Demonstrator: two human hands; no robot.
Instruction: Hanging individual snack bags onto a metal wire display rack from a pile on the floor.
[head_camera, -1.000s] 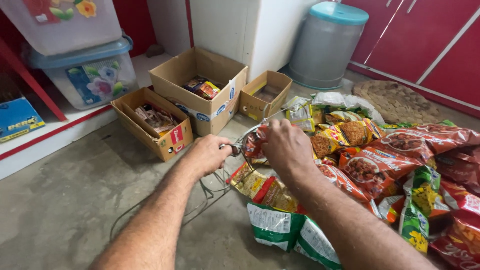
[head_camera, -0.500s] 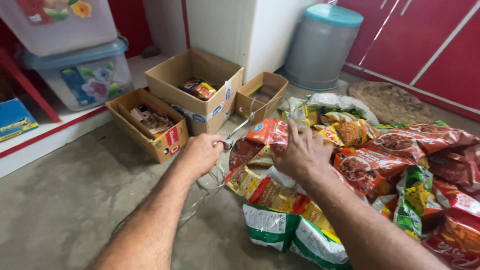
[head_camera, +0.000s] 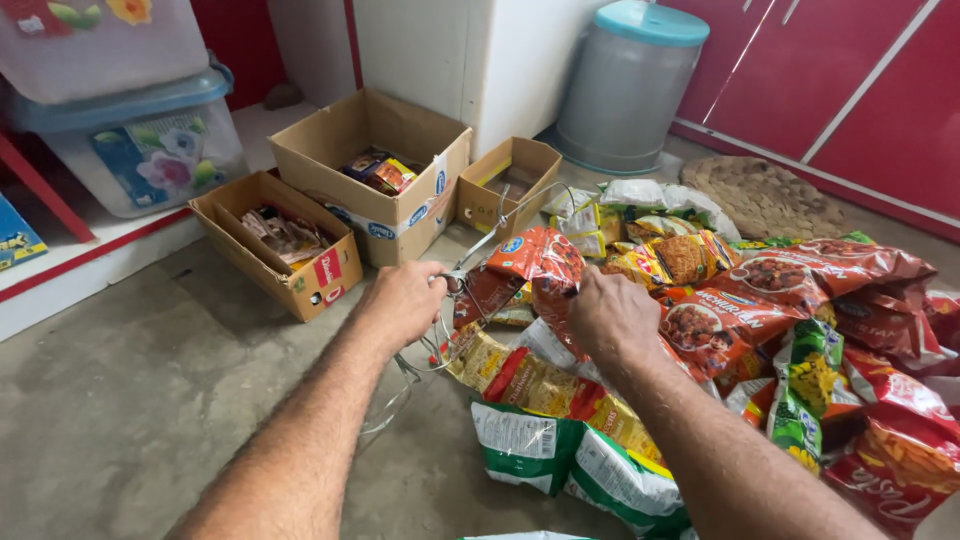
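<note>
Here, the left hand (head_camera: 405, 300) is curled tight around a thin bent metal wire hanger (head_camera: 470, 268) above the grey concrete floor (head_camera: 130, 400); the right hand (head_camera: 610, 315) pinches the hanging orange-red snack packet strip (head_camera: 535, 265) at its lower edge; a pile of colourful snack packets (head_camera: 760, 320) lies just beside, near three open brown cardboard boxes (head_camera: 370, 190).

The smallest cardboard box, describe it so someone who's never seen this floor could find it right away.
Start at the grey round bin with the teal lid by the white cabinet. Just in front of it on the concrete floor sits the smallest cardboard box, right of the big open carton. Unlike its two larger neighbours, it is the box touching the snack-packet pile.
</note>
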